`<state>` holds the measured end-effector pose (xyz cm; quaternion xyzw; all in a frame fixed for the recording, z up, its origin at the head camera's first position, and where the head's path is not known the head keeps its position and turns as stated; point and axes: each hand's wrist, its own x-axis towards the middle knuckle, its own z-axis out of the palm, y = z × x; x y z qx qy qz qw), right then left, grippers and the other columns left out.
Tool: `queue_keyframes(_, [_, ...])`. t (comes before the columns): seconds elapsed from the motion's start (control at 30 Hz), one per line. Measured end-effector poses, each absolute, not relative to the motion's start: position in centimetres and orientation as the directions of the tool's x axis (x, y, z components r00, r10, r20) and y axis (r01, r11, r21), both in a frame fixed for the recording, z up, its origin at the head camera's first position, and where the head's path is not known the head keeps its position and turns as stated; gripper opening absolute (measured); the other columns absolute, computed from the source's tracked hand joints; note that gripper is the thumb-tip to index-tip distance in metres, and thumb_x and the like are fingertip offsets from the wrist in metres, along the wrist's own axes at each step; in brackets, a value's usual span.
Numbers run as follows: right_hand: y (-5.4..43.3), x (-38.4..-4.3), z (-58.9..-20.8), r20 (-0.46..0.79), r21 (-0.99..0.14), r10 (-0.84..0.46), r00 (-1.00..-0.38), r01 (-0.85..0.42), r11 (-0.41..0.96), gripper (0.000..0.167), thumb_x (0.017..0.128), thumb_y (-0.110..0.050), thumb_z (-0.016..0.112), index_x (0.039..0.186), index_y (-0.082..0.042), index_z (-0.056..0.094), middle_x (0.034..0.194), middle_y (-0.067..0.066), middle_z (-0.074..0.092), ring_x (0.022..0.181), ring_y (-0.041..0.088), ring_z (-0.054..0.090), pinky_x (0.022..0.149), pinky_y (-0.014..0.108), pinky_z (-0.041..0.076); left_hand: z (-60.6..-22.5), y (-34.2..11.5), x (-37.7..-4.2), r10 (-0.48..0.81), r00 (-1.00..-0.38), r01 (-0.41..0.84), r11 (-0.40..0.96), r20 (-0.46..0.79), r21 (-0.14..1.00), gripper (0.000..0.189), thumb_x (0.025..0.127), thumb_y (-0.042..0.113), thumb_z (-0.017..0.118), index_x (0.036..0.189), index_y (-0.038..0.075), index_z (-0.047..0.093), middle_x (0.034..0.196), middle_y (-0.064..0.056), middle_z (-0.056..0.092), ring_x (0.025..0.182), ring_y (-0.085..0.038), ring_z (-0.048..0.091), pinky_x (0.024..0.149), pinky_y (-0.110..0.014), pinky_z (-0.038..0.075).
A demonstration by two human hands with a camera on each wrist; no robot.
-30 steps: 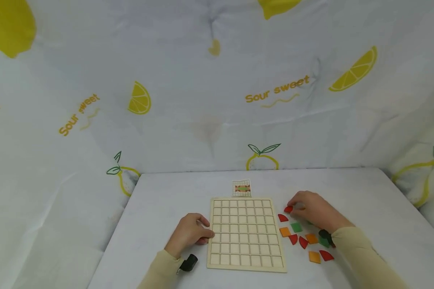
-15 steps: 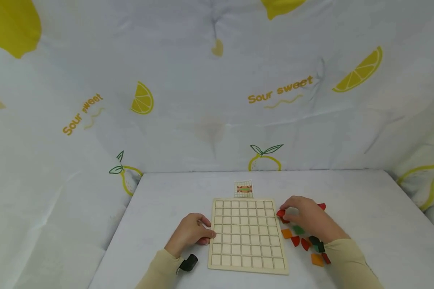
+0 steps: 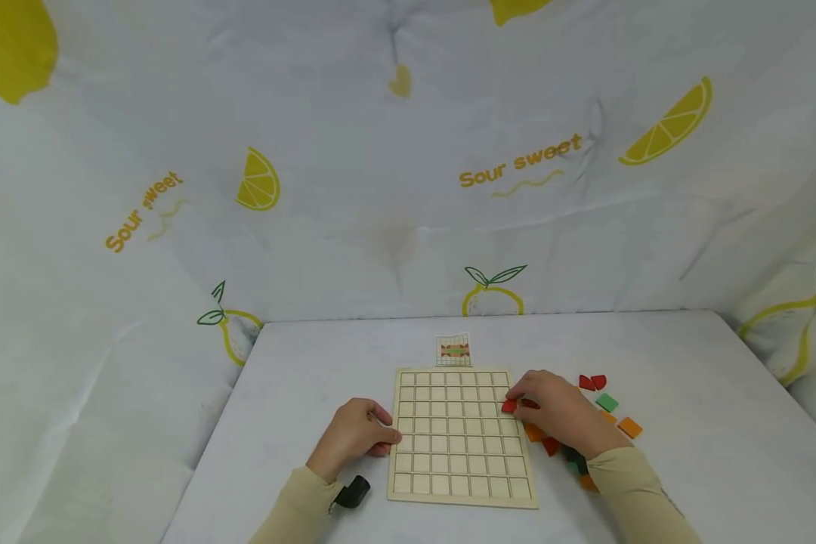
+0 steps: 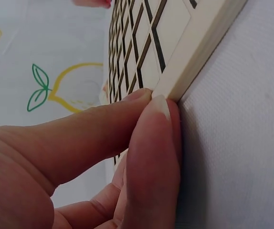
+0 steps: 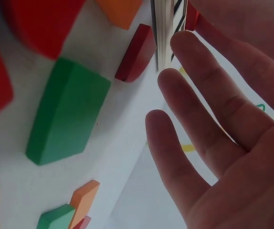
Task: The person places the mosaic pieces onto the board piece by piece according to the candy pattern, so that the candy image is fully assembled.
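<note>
White cloth backdrop [image 3: 353, 249], wrinkled. Prints on it: 2 lines of "Sour sweet" lettering [image 3: 520, 160], 2 lemon slices [image 3: 259, 181], 3 outlined lemons [image 3: 493, 301], 1 small heart [image 3: 400, 81]. Table [image 3: 313, 363] white; its covering shows a fine weave in the left wrist view.

Board [image 3: 459, 444]: 1, pale wood, thin, rectangular, mid-table; 7 columns x 7 rows of shallow square cells. Card [image 3: 454, 351]: 1, at the board's far edge; small printed grid with a red, orange and green pattern.

Hands: 2, both in beige sleeves [image 3: 301, 495]. Small black device [image 3: 352, 493] at the left wrist. Left hand [image 3: 353, 431]: thumb and fingers drawn together, pinching the board's left edge about midway between near and far. Right hand [image 3: 559, 408]: thumb and forefinger pinching 1 red piece [image 3: 509, 406] over the board's right side; other three fingers extended, slightly apart. Cannot tell whether the pinched piece touches the board.

Loose pieces, right of the board, partly covered by the right hand; minimum counts: 4 loose red pieces [image 3: 587, 383], 4 orange squares [image 3: 630, 428], 2 green squares [image 3: 607, 402]. Squares smooth-faced, flat, with thick sides. Two of the reds lie side by side, far right; one shows a quarter-round outline.
</note>
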<state>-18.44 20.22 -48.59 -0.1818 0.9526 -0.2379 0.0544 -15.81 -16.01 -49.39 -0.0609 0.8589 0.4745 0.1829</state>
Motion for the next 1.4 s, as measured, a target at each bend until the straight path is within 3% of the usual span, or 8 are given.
queue_keyframes(0.2, [19.97, -18.27, -48.75, 0.014, -0.456, -0.382, -0.924, -0.346, 0.820, 0.011, 0.096, -0.020, 0.084, 0.106, -0.024, 0.082, 0.102, -0.011, 0.071, 0.093, 0.010, 0.058, 0.082, 0.031, 0.055, -49.11, -15.73, -15.67, 0.043, -0.930, -0.278, 0.569, -0.365, 0.774, 0.029, 0.084, 0.015, 0.093, 0.102, 0.005, 0.072, 0.081, -0.006, 0.074, 0.062, -0.014, 0.072, 0.060, -0.028, 0.060])
queue_keyframes(0.43, [19.89, -18.15, -48.39, 0.014, -0.436, -0.384, -0.923, -0.351, 0.829, 0.012, 0.095, -0.022, 0.085, 0.106, -0.024, 0.082, 0.099, -0.012, 0.069, 0.093, 0.011, 0.057, 0.082, 0.032, 0.055, -49.15, -15.78, -15.67, 0.036, -0.930, -0.280, 0.573, -0.365, 0.770, 0.030, 0.083, 0.016, 0.093, 0.102, 0.006, 0.072, 0.081, -0.006, 0.073, 0.063, -0.014, 0.072, 0.060, -0.028, 0.059])
queue_keyframes(0.87, [19.62, -18.17, -48.23, -0.053, -0.495, -0.368, -0.928, -0.295, 0.817, 0.015, 0.095, -0.019, 0.084, 0.111, -0.021, 0.083, 0.093, -0.010, 0.064, 0.091, 0.014, 0.053, 0.077, 0.028, 0.048, -49.22, -15.94, -15.80, 0.058, -0.927, -0.281, 0.551, -0.372, 0.786, 0.030, 0.084, 0.015, 0.093, 0.103, 0.005, 0.072, 0.081, -0.006, 0.075, 0.063, -0.014, 0.073, 0.061, -0.029, 0.061])
queue_keyframes(1.1, [19.52, -18.30, -48.56, -0.056, -0.478, -0.357, -0.932, -0.289, 0.830, 0.013, 0.095, -0.019, 0.085, 0.107, -0.022, 0.082, 0.101, -0.010, 0.069, 0.095, 0.013, 0.056, 0.083, 0.033, 0.055, -49.29, -15.81, -15.70, 0.047, -0.929, -0.284, 0.549, -0.368, 0.787, 0.029, 0.084, 0.013, 0.093, 0.101, 0.005, 0.071, 0.080, -0.007, 0.074, 0.062, -0.014, 0.072, 0.059, -0.028, 0.060])
queue_keyframes(1.4, [19.31, -18.53, -48.54, -0.037, -0.469, -0.377, -0.925, -0.317, 0.824, 0.011, 0.094, -0.016, 0.085, 0.104, -0.021, 0.082, 0.102, -0.006, 0.069, 0.098, 0.016, 0.057, 0.083, 0.036, 0.056, -49.31, -15.52, -15.48, 0.029, -0.939, -0.277, 0.533, -0.344, 0.800, 0.026, 0.083, 0.010, 0.092, 0.098, 0.004, 0.072, 0.078, -0.007, 0.074, 0.061, -0.015, 0.072, 0.059, -0.028, 0.061])
